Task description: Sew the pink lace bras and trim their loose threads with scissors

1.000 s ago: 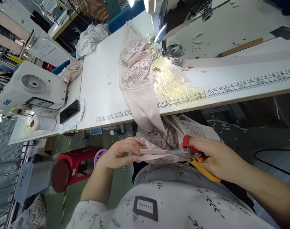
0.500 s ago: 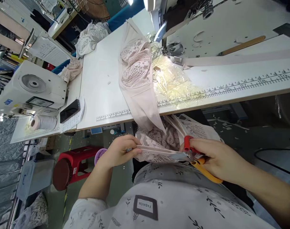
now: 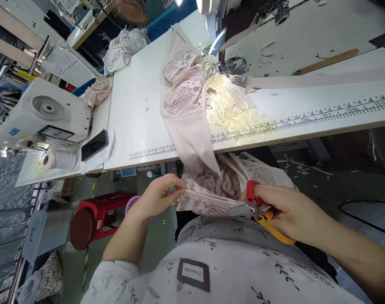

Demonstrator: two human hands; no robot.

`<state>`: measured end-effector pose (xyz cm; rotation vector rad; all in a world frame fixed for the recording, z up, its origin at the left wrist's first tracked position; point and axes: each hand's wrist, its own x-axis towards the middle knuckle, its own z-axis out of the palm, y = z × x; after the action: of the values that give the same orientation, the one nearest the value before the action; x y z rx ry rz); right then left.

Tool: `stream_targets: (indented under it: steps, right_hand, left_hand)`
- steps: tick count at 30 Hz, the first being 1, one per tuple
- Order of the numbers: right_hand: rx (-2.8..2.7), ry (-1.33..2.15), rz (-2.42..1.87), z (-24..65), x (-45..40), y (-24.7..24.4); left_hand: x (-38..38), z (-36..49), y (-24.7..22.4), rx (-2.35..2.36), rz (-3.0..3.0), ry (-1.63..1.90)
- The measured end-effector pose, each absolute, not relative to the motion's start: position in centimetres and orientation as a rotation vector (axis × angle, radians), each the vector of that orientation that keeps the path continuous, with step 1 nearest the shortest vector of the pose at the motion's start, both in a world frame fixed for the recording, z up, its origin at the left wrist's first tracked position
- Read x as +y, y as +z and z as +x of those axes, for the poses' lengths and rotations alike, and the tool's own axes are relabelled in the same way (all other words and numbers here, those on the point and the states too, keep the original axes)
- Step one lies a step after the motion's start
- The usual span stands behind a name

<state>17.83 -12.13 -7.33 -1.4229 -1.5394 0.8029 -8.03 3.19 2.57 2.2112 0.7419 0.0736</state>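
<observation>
My left hand (image 3: pixel 162 195) pinches the end of a pale pink lace bra (image 3: pixel 208 197) between thumb and fingertips. The bra's edge stretches from there across my lap toward my right hand. My right hand (image 3: pixel 282 209) is wrapped around scissors (image 3: pixel 253 207) with one red and one orange handle. Their blades point left and lie along the bra's lower edge; whether the blades are apart is hard to see. Another pale pink bra (image 3: pixel 184 99) with lace cups drapes over the table edge, its lower end hanging down onto the lace in my lap.
On the white table (image 3: pixel 138 105) is a printed ruler strip (image 3: pixel 306 122) along the front edge. A sewing machine (image 3: pixel 225 55) stands above a clear bag (image 3: pixel 227 105). To the left are a phone (image 3: pixel 94 145), a thread cone (image 3: pixel 59 159) and a second machine (image 3: pixel 49 109). A red stool (image 3: pixel 100 215) stands below.
My left hand has shifted slightly and now pinches the very end of the bra's edge, which no longer passes beyond the fingertips. The right hand and scissors have hardly moved.
</observation>
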Motion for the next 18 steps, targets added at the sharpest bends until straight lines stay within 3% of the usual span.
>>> stream_targets:
  steps: [11,18]
  right_hand:
    - [-1.649,0.758,-1.412,19.0,-13.5,-7.1]
    - [-1.577,0.882,-1.535,21.8,-14.2,-7.2]
  left_hand:
    - [0.9,-5.4,2.2,0.866,2.121,0.611]
    - [-0.9,-0.3,1.3,0.529,2.135,0.805]
